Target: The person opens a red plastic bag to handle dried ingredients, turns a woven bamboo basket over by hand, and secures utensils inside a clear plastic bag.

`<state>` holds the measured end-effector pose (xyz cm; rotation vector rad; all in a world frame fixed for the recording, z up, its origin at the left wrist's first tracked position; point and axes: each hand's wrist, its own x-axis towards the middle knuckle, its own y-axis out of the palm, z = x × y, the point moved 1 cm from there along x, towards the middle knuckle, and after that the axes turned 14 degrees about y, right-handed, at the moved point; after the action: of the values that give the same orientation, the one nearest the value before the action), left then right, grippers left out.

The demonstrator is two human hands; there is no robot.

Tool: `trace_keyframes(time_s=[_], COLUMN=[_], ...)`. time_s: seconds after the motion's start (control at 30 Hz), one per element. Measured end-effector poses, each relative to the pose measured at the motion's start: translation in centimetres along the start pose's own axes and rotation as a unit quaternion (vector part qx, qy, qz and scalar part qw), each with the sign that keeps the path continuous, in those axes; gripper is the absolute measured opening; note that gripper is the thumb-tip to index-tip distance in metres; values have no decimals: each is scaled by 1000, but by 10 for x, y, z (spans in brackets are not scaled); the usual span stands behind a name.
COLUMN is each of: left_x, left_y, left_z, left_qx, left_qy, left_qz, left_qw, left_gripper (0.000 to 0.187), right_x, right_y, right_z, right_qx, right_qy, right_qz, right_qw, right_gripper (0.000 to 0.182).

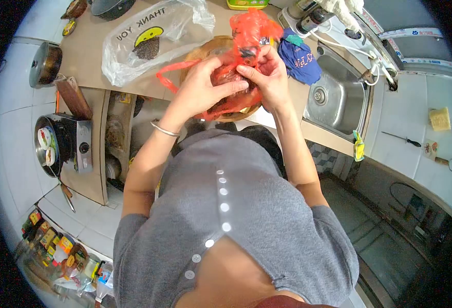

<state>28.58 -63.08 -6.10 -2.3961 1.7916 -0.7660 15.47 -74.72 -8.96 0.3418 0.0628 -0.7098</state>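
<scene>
At 12 o'clock on the counter, left hand (pixel 205 82) and right hand (pixel 268 77) both pinch the red plastic bag (pixel 246 36) over a wooden board (pixel 205 51), fingers pressed into the film around something dark inside. Thin film could tear and spill toward the sink (pixel 339 97) at 2 o'clock; loose handle (pixel 177 69) at 10 o'clock may snag.

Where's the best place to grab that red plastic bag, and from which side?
Probably the bunched neck of the red plastic bag, taken from above: it gathers narrow there. Lower down, the left hand and right hand already cover its bulging body.
</scene>
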Motion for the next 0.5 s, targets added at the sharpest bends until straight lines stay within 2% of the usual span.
trace_keyframes(time_s=[0.03, 0.07, 0.1, 0.13, 0.2, 0.33, 0.47, 0.5], left_x=[0, -1, 2, 2, 1, -5, -6, -5], left_y=[1, 2, -6, -5, -4, -6, -5, -5], left_z=[5, 8, -3, -2, 4, 17, 15, 11], left_qx=[-55, -110, -191, -192, -307, -380, -404, -437], left_qy=[-43, -86, -130, -130, -102, -121, -129, -134], left_qz=[9, 19, 22, 24, -98, -139, -201, -255], left_qw=[998, 990, 973, 972, 941, 906, 883, 852], left_gripper=[37, 29, 21, 21, 14, 16, 10, 10], right_x=[-2, -4, -7, -8, -7, -4, -5, -6], right_y=[0, 2, 10, 14, 7, -2, -9, -11], right_z=[2, 5, 17, 24, 19, 16, 16, 17], right_qx=[51, 51, 126, 200, 208, 265, 283, 286], right_qy=[14, 13, 41, 69, 57, 63, 56, 52], right_qz=[27, 26, -1, -29, -31, -27, -29, -29], right_qw=[998, 998, 991, 977, 976, 962, 957, 956], right_gripper=[31, 31, 34, 37, 40, 36, 22, 16])
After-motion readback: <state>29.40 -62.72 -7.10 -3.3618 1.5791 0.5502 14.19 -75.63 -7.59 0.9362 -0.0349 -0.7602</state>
